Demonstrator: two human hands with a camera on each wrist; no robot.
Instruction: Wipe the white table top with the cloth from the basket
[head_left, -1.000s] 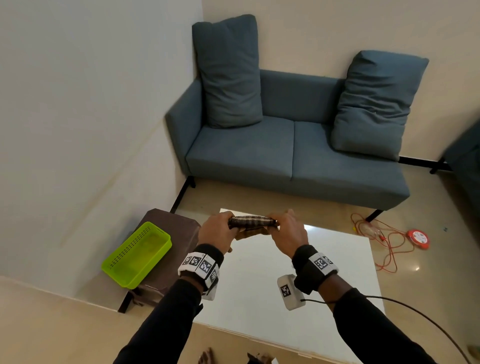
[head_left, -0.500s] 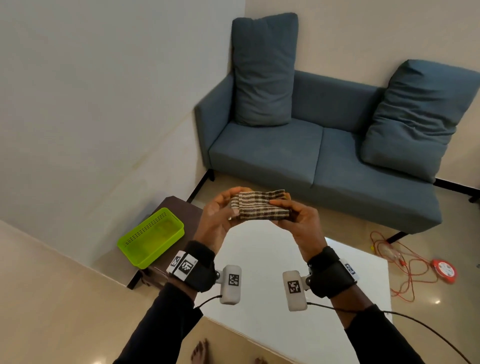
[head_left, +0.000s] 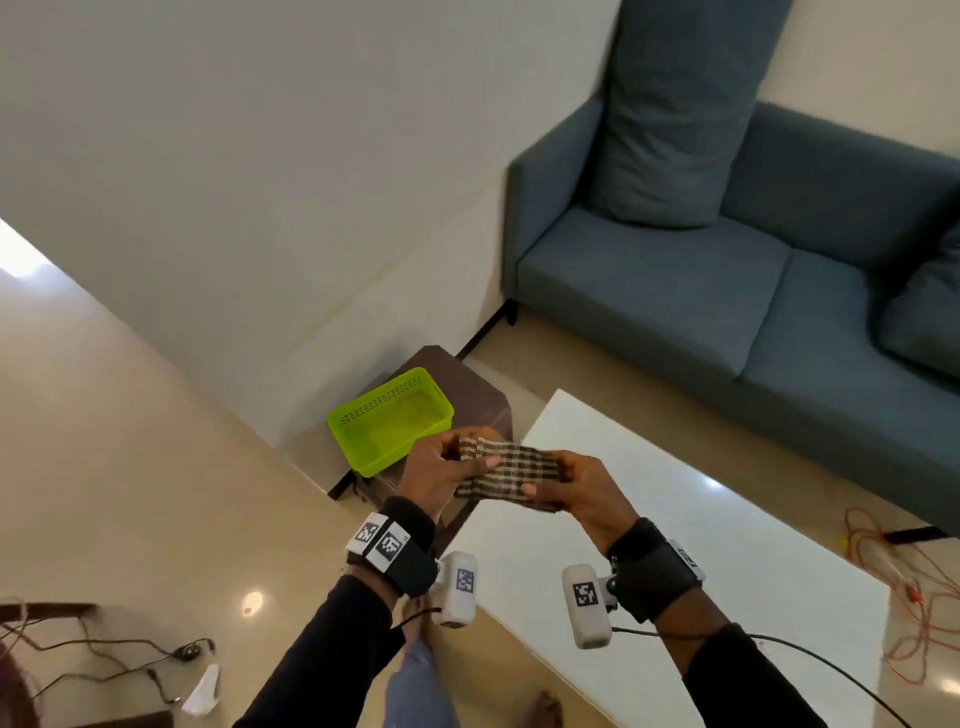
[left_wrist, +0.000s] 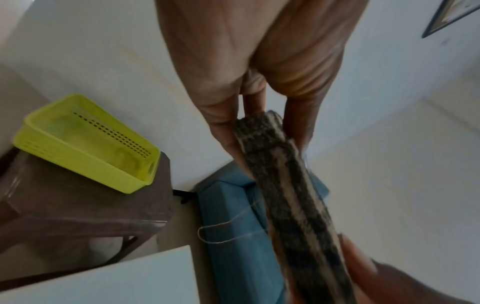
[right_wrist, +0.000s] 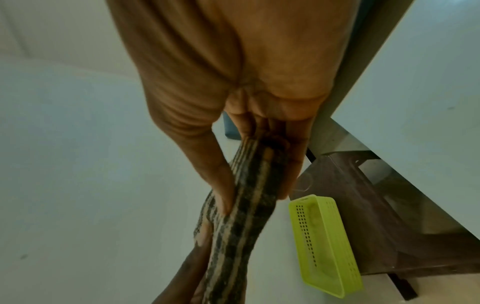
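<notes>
A tiled living room with a blue sofa behind the white bench. Left hand and right hand each pinch one end of the folded checked cloth, held above the bench's near corner. It looks soft, light and limp, so it is best gripped bunched. The green basket sits on a brown stool beside the bench, clear of the way.

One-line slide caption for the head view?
Left hand and right hand hold a folded brown checked cloth above the white table top, green plastic basket behind.
</notes>
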